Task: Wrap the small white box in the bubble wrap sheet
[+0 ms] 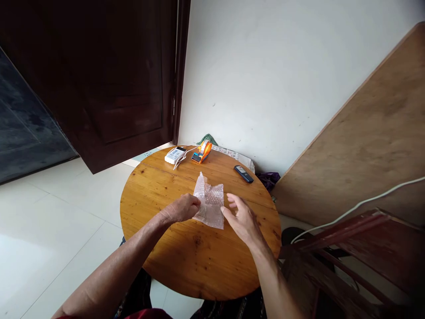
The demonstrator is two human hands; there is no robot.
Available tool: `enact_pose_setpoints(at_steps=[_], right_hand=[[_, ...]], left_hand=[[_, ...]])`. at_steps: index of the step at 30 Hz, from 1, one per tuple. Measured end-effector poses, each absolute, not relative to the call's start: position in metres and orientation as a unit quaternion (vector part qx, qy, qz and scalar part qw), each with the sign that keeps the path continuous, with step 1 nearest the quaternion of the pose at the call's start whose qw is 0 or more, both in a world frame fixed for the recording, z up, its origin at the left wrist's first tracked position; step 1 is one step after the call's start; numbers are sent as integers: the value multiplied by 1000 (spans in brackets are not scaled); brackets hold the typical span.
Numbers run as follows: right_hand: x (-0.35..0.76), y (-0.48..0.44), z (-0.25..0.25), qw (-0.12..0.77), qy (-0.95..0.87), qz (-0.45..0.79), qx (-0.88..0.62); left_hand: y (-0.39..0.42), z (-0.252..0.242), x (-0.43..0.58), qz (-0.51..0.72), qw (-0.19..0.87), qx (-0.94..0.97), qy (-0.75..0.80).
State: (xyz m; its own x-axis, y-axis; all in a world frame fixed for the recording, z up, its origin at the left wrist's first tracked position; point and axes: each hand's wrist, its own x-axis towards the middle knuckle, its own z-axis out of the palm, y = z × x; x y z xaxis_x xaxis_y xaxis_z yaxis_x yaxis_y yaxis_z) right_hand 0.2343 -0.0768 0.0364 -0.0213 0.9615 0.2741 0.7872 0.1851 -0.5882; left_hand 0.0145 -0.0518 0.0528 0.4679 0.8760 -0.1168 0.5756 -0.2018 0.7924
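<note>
A sheet of pinkish clear bubble wrap (212, 208) lies on the round wooden table (195, 261), its upper left corner standing up in a point. At its left edge, my left hand (186, 207) has its fingers closed on the wrap. My right hand (241, 217) is open at the right edge, thumb and fingers apart, with the thumb tip close to the wrap. Whether that thumb touches the wrap, I cannot tell.
Toward the table's far edge are a white box-shaped device with a cable (175, 155), an orange tape dispenser (203, 153) and a dark handheld device (243, 173). A dark door (126, 79) stands behind left, a wooden board (361, 133) at right.
</note>
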Motion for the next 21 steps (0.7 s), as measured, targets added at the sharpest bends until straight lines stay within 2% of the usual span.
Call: enact_pose_setpoints(at_steps=[3,7,12,16,21], right_hand=[[244,-91,28,271,-622,183,-711],[230,-90,12,251,-589,223,-735],[212,-77,-10,356,-562,261,-700],[203,-79,-15,459,-525,303,-650],[188,-80,-4,502,-489,376,-606]], left_hand=[[-51,50,19,158,320,793,494],[-55,40,27,129,201,812,533],[-58,31,25,158,131,850,486],[-56,31,24,144,118,873,452],[-54,36,25,123,112,885,435]])
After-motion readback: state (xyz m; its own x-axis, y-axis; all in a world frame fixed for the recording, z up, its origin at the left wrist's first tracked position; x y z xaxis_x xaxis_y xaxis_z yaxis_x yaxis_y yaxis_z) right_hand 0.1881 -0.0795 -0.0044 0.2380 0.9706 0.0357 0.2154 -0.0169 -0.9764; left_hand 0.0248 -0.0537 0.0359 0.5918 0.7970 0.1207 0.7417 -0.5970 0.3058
